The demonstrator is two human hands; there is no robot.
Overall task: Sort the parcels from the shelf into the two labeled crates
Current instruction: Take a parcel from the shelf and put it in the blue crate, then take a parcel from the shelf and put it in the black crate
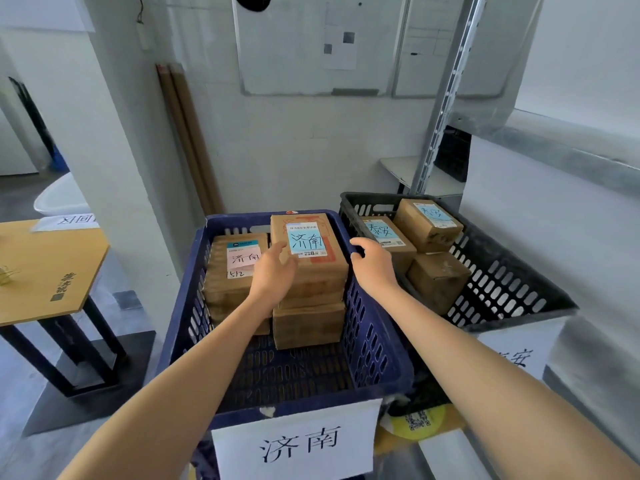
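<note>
Brown blue-labelled parcel — left hand flat-fingered against it, right hand curled, perhaps gripping.

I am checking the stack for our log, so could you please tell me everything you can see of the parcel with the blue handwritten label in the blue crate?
The parcel is a brown cardboard box, lying flat on top of a second box towards the back of the blue crate. Its top bears a printed barcode slip and a blue label handwritten 济南. The left hand lies at its left edge with fingers relaxed. The right hand hovers by its right edge; whether it touches is unclear.
</note>
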